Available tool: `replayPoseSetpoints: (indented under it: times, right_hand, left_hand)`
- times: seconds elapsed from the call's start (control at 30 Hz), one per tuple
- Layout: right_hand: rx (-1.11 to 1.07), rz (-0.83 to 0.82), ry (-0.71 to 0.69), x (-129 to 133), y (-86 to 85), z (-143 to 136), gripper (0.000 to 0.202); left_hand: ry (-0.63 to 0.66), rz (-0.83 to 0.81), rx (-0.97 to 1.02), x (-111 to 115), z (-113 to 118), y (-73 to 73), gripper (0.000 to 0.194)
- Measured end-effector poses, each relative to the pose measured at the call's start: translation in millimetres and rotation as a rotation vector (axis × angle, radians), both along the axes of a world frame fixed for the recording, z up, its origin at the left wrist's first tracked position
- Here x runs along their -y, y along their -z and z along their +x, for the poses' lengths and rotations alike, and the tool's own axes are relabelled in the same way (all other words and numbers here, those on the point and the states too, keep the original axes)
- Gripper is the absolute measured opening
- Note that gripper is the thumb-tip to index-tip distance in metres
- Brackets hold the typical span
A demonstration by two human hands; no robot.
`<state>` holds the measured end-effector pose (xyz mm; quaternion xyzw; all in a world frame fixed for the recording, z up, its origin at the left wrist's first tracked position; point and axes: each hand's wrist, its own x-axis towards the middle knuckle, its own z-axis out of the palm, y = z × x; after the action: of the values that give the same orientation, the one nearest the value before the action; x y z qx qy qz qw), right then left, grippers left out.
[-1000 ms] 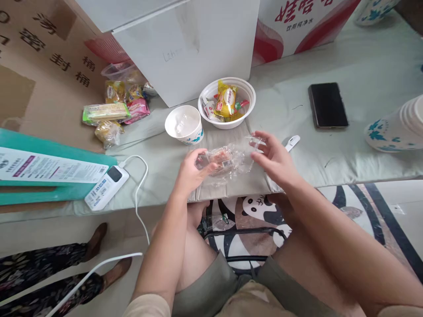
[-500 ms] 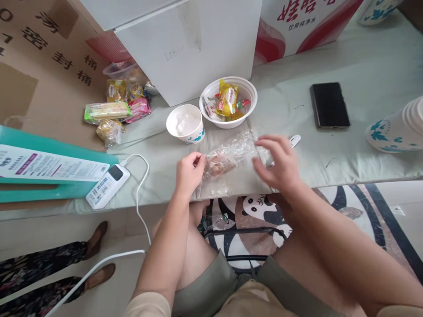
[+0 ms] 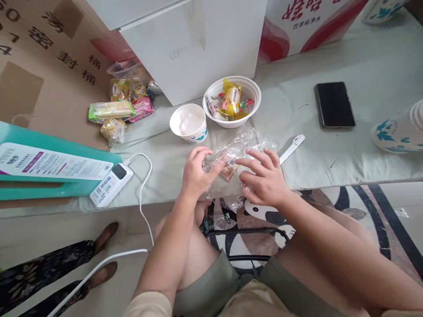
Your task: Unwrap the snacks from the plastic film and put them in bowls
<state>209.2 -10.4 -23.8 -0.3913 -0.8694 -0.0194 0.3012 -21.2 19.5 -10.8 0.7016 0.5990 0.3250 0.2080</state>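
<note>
A clear plastic bag (image 3: 238,147) with a brown wrapped snack (image 3: 228,166) inside lies at the near edge of the grey-green table (image 3: 310,163). My left hand (image 3: 195,174) grips the bag's left side, thumb on top. My right hand (image 3: 262,180) presses on its right side with fingers spread, the forefinger touching the snack. Just behind stand an empty white paper cup (image 3: 189,123) and a white bowl (image 3: 254,94) holding several wrapped sweets.
A white plastic utensil (image 3: 292,149) lies right of the bag, a black phone (image 3: 334,105) farther right, stacked patterned cups (image 3: 398,130) at the right edge. Snack packs (image 3: 119,110), a white power bank (image 3: 111,185) with cable and a teal box (image 3: 39,165) sit left. Another person's legs (image 3: 49,273) are bottom left.
The bag came down from being held stretched between both hands to lying on the table edge. My right hand moved left onto it; my left hand shifted over its left side.
</note>
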Motion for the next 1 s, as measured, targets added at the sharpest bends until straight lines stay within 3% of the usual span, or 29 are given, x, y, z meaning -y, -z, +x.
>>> replayPoseSetpoints:
  times: [0.07, 0.17, 0.3, 0.4, 0.5, 0.63, 0.7, 0.77, 0.87, 1.0]
  right_hand:
    - [0.026, -0.122, -0.041, 0.5, -3.3, 1.0, 0.027]
    - [0.078, -0.388, -0.046, -3.5, -5.4, 3.3, 0.049]
    - [0.156, -0.559, 0.159, -6.5, -8.3, -1.7, 0.060]
    - [0.137, -0.613, 0.291, -4.2, -11.5, -9.9, 0.057]
    - [-0.038, -0.727, 0.268, -3.5, -16.5, -13.0, 0.050]
    - [-0.469, -1.056, 0.153, -6.6, -26.0, -8.6, 0.043]
    - [-0.635, -1.180, 0.124, -7.4, -28.0, -7.1, 0.039]
    - [-0.786, -1.167, 0.137, -6.6, -25.5, -7.8, 0.028]
    - [-0.945, -1.056, 0.192, -4.8, -14.0, -11.8, 0.028]
    - [-1.192, -1.072, 0.332, -10.0, 0.2, -17.7, 0.028]
  left_hand:
    - [0.050, -0.075, -0.064, 3.5, 4.8, -0.5, 0.027]
    - [-0.041, -0.156, -0.007, 2.9, 4.9, 0.4, 0.008]
    - [-0.154, -0.408, 0.579, -1.0, 3.2, -4.9, 0.019]
    - [-0.088, -0.595, 1.053, 1.7, 12.4, -14.6, 0.025]
    - [0.012, -0.678, 1.297, 8.2, 27.2, -20.8, 0.027]
    - [0.138, -0.767, 1.290, 14.5, 40.9, -19.8, 0.030]
    - [0.150, -0.725, 1.217, 14.3, 43.3, -18.8, 0.031]
    - [0.080, -0.613, 1.154, 12.1, 43.9, -18.1, 0.031]
    - [-0.062, -0.382, 1.086, 9.6, 44.1, -15.2, 0.026]
    - [-0.098, 0.016, 0.919, 15.5, 44.4, -6.1, 0.022]
